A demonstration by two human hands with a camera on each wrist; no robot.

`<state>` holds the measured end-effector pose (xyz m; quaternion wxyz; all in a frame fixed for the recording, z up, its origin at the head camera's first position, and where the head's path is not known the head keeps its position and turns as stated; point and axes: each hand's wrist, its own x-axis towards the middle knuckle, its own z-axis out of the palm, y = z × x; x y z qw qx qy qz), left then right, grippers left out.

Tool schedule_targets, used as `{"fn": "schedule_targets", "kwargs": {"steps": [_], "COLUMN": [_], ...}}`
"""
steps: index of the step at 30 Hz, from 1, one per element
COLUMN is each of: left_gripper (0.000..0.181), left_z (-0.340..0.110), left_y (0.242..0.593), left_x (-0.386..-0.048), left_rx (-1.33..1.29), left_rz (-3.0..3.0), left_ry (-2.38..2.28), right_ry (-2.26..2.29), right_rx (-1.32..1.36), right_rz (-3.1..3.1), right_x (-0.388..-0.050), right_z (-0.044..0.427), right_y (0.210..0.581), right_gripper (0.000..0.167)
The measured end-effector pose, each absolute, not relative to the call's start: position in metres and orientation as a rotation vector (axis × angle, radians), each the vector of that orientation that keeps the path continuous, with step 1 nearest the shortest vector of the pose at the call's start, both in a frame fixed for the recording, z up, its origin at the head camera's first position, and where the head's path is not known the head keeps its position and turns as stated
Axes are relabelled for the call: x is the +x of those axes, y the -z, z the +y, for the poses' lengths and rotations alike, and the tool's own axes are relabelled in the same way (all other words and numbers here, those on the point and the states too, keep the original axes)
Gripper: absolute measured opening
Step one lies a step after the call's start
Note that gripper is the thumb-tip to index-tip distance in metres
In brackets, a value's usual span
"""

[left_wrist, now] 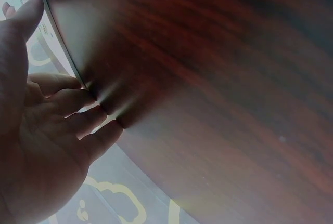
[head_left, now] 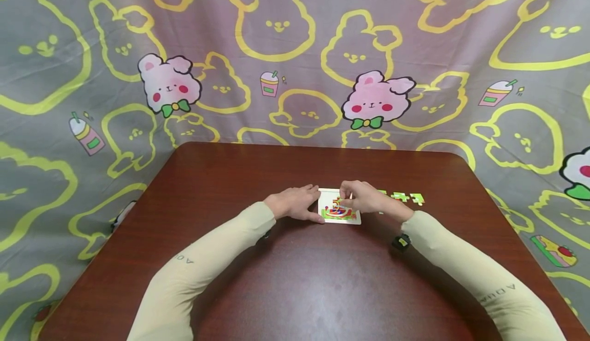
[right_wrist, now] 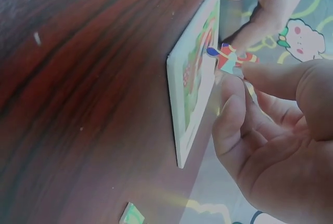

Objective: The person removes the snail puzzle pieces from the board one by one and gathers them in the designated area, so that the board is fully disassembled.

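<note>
A small white-framed jigsaw board [head_left: 348,222] lies flat on the table, a colourful picture partly filled in along its near side. My left hand [head_left: 295,204] rests at the board's left edge with fingers extended. Its thumb touches the near left corner, and in the left wrist view the fingertips [left_wrist: 112,122] meet the tabletop. Over the board's right part, my right hand [head_left: 366,198] pinches a jigsaw piece [right_wrist: 227,60] between thumb and forefinger. Red, blue and pale green show on that piece, which is held tilted above the board. The right hand covers part of the board in the head view.
Several loose green jigsaw pieces [head_left: 417,198] lie right of the board, some partly hidden behind the right hand and forearm. The brown table [head_left: 295,279] ends at a patterned curtain [head_left: 304,110] behind and at the sides.
</note>
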<state>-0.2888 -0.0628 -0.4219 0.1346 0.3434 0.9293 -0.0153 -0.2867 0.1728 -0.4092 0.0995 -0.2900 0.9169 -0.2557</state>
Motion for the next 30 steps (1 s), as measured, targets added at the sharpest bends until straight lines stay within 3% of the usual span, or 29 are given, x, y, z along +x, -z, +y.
{"fn": "schedule_targets", "kwargs": {"steps": [30], "left_gripper": [0.094], "left_z": [-0.063], "left_y": [0.422], "left_x": [-0.287], "left_rx": [0.99], "left_rz": [2.691], "left_ry": [0.048], "right_ry": [1.065], "right_rx": [-0.537], "right_rz": [2.622], "right_x": [-0.277], "right_z": [0.251], "right_y": [0.392], "right_gripper": [0.017]}}
